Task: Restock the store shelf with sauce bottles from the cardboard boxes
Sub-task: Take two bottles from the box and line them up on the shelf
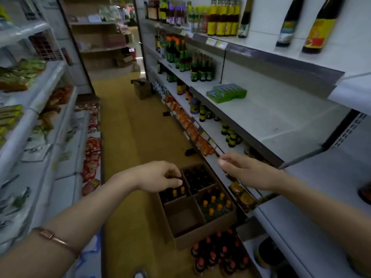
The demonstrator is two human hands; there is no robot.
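Hands: two, left hand (160, 176) and right hand (244, 170)
Cardboard boxes on the floor: two, a near divided box (200, 235) and a far box (142, 89)
Tall dark bottles, top shelf right: two (319, 27)
Green packs, middle shelf: one stack (226, 93)
Bracelets: one (55, 238)

Narrow store aisle. Floor (128, 125): yellow-tan, smooth, runs away toward the far end. White metal shelving (281, 121) along the right side, grey front edge strips. White shelving (40, 109) along the left, packed with snack packets. Brown shelving unit (98, 37) at the far end. Lighting dim, even.
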